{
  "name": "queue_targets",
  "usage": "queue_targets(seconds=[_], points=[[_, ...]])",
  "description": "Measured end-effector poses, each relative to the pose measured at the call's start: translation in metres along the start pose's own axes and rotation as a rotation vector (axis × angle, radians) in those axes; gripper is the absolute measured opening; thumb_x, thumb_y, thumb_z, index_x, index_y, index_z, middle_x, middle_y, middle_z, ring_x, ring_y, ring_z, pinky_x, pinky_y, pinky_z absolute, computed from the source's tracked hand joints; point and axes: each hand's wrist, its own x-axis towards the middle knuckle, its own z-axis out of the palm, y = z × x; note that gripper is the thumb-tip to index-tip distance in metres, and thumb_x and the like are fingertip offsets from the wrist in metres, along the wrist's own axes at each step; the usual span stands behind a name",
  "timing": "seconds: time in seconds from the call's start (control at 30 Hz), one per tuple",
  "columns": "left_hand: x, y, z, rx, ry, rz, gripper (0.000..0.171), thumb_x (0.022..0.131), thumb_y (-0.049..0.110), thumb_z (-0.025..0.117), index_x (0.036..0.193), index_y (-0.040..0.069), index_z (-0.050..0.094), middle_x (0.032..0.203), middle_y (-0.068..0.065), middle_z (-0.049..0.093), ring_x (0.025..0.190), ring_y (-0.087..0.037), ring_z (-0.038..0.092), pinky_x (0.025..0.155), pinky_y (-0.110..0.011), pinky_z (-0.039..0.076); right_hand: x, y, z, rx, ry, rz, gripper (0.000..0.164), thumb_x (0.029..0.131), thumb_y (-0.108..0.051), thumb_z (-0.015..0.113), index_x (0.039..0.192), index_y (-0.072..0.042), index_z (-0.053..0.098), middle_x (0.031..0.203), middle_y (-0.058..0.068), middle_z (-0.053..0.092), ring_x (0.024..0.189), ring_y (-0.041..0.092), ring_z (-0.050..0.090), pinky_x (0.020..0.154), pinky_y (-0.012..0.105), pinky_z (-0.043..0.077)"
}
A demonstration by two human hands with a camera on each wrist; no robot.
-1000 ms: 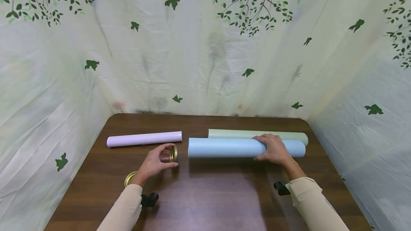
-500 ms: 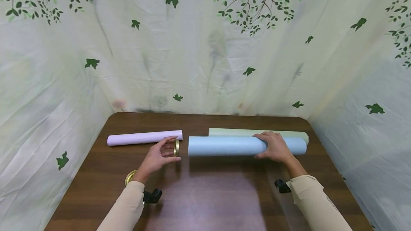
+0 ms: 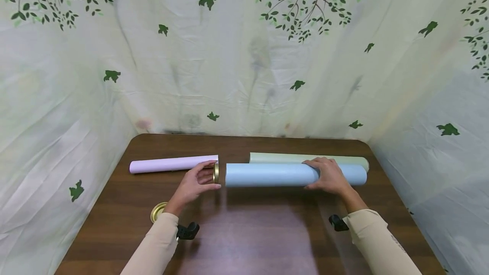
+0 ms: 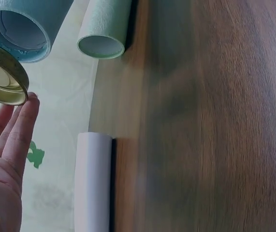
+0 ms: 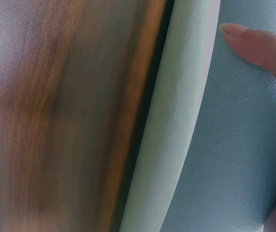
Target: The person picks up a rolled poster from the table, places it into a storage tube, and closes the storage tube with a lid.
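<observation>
Between its fingertips and thumb, my left hand [image 3: 195, 183] pinches a round gold metal lid [image 3: 216, 173] by its rim, held on edge. Just to its right is the left end of a thick light-blue cardboard tube [image 3: 267, 175], a small gap apart in the head view. In the left wrist view this tube end [image 4: 21, 31] is hollow, with the gold lid [image 4: 5, 77] close to it. My right hand [image 3: 329, 176] grips the blue tube near its right end, above the table. The right wrist view shows a finger [image 5: 258, 46] lying on the tube.
A pale green tube [image 3: 275, 157] lies behind the blue one; its left end is hollow. At the back left lies a thinner lilac tube [image 3: 172, 164]. Another gold lid [image 3: 156, 212] rests on the brown table [image 3: 259, 232], partly hidden by my left wrist.
My left hand has moved slightly right and up with the gold lid, which has turned more edge-on, closer to the blue tube's end. The right hand keeps its grip on the tube.
</observation>
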Motion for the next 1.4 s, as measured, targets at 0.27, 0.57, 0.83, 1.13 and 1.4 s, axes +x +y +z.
queue_targets(seconds=[0.27, 0.57, 0.83, 1.13, 1.4], points=[[0.0, -0.002, 0.001, 0.08, 0.032, 0.044, 0.077, 0.074, -0.005, 0.079, 0.141, -0.003, 0.041, 0.131, -0.024, 0.047, 0.116, -0.035, 0.055, 0.099, -0.043, 0.044, 0.001, 0.0, 0.0, -0.001, 0.004, -0.015, 0.079, 0.053, -0.038, 0.092, 0.123, -0.013, 0.066, 0.111, 0.011, 0.066, 0.103, 0.031, 0.059, 0.087, 0.048, 0.036], [-0.002, -0.005, 0.003, 0.005, 0.001, 0.066, 0.075, 0.074, -0.009, 0.077, 0.139, -0.008, 0.04, 0.131, -0.034, 0.045, 0.12, -0.05, 0.046, 0.095, -0.024, 0.046, -0.001, -0.001, 0.0, -0.011, 0.009, -0.022, 0.077, 0.054, -0.037, 0.092, 0.121, -0.012, 0.067, 0.109, 0.012, 0.066, 0.102, 0.033, 0.059, 0.087, 0.05, 0.036], [-0.001, -0.004, 0.006, -0.014, -0.007, 0.046, 0.076, 0.073, -0.008, 0.078, 0.14, -0.005, 0.041, 0.132, -0.033, 0.044, 0.121, -0.047, 0.047, 0.094, -0.024, 0.047, -0.001, -0.001, 0.001, -0.009, 0.016, -0.022, 0.077, 0.053, -0.036, 0.093, 0.121, -0.012, 0.067, 0.11, 0.012, 0.066, 0.102, 0.033, 0.059, 0.085, 0.049, 0.036], [0.004, -0.004, 0.008, -0.001, -0.039, 0.04, 0.075, 0.074, -0.006, 0.079, 0.14, -0.001, 0.044, 0.133, -0.025, 0.047, 0.12, -0.038, 0.051, 0.097, -0.031, 0.046, -0.001, -0.002, 0.0, -0.017, 0.002, -0.009, 0.077, 0.054, -0.037, 0.092, 0.122, -0.011, 0.066, 0.111, 0.012, 0.065, 0.104, 0.033, 0.058, 0.086, 0.051, 0.037], [0.006, -0.004, 0.011, -0.007, -0.064, 0.014, 0.074, 0.075, 0.0, 0.08, 0.14, 0.002, 0.045, 0.134, -0.024, 0.048, 0.121, -0.038, 0.051, 0.097, -0.034, 0.046, -0.001, -0.003, 0.001, 0.001, 0.005, -0.004, 0.076, 0.055, -0.036, 0.092, 0.122, -0.011, 0.066, 0.111, 0.012, 0.066, 0.104, 0.033, 0.058, 0.088, 0.051, 0.037]])
